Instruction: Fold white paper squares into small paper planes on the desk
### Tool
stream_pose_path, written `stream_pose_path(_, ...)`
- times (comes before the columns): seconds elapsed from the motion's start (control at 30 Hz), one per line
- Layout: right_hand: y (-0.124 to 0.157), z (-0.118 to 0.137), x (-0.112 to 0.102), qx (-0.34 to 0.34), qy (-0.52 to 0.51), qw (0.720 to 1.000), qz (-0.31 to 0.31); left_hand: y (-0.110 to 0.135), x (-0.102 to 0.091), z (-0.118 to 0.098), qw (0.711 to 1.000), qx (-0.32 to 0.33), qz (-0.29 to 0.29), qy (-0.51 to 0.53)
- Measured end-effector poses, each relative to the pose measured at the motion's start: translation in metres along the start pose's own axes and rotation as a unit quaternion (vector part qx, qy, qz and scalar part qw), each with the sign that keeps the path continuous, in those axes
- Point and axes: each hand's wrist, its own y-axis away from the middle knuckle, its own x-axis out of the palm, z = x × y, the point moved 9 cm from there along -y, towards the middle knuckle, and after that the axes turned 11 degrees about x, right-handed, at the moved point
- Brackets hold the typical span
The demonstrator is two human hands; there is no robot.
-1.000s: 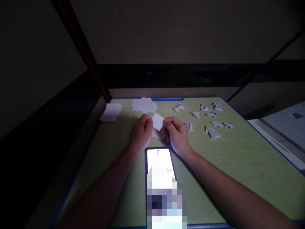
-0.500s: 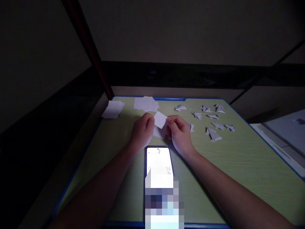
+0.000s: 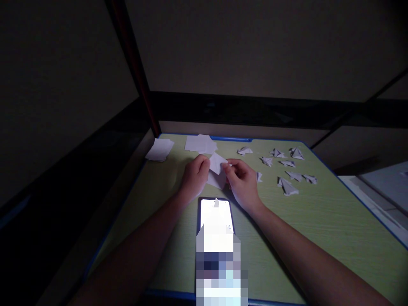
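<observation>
Beyond the phone [image 3: 216, 214], the left hand [image 3: 195, 175] and right hand [image 3: 244, 183] pinch paper [image 3: 218, 164], fingers [image 3: 226, 169] closed; folded shapes [image 3: 288, 187] lie right of the phone.

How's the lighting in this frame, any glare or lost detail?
Head view: dim overall, wall in gloom; head view: phone screen washed out, lower part pixelated; head view: left hand, right hand and paper distinguishable, though fine detail is hard to read.

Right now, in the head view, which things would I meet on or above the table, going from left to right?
Left paper stack → left hand → held paper → right hand → nearest folded paper piece → rightmost folded paper piece.
</observation>
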Motion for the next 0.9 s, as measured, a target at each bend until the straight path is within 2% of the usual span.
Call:
stream_pose_path(0.17,-0.0011,-0.0013,-0.0002,0.005,0.003,1.0,-0.005,0.0011,0.0028,0.0018,1.0,0.013,0.012,-0.007)
stream_pose_path(0.4,-0.0018,-0.0045,0.0006,0.003,0.02,1.0,-0.006,0.0028,0.0035,0.0033,1.0,-0.001,0.016,-0.002)
stream_pose_path(0.63,-0.0041,-0.0091,0.001,-0.004,0.022,1.0,0.0,0.0032,0.0018,0.003,1.0,-0.004,0.004,0.003)
stream_pose_path(0.9,-0.0035,-0.0034,0.0017,-0.019,0.039,0.999,-0.003,0.0025,0.0002,0.0056,1.0,-0.002,0.007,-0.005)
